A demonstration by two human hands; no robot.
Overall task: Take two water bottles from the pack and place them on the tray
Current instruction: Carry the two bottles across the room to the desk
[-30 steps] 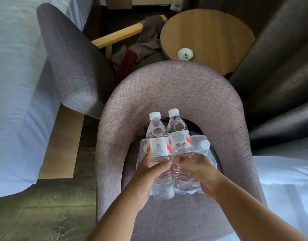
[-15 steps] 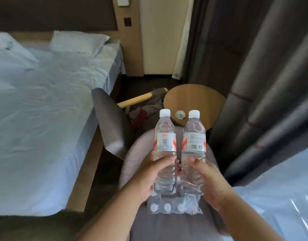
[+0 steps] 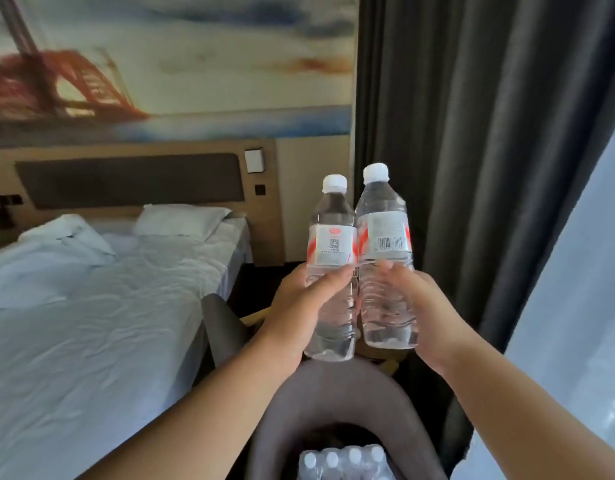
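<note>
My left hand [image 3: 299, 306] grips a clear water bottle [image 3: 332, 251] with a white cap and a red and white label. My right hand [image 3: 427, 306] grips a second, like bottle [image 3: 385, 244] with a barcode facing me. Both bottles are upright, side by side and touching, held high in front of me. The shrink-wrapped pack [image 3: 344, 464] with several white-capped bottles lies on the seat of the grey armchair [image 3: 334, 393] at the bottom edge. No tray is in view.
A bed [image 3: 91, 323] with white sheets and pillows fills the left. A second grey chair [image 3: 223, 327] stands between bed and armchair. Dark curtains [image 3: 489, 168] hang on the right, with a pale sheer curtain [image 3: 576, 306] beside them. A headboard and a wall painting lie ahead.
Both hands have lifted the two bottles up and away from the pack. My head has tilted up, so the round table has left view and the wall painting has appeared.
</note>
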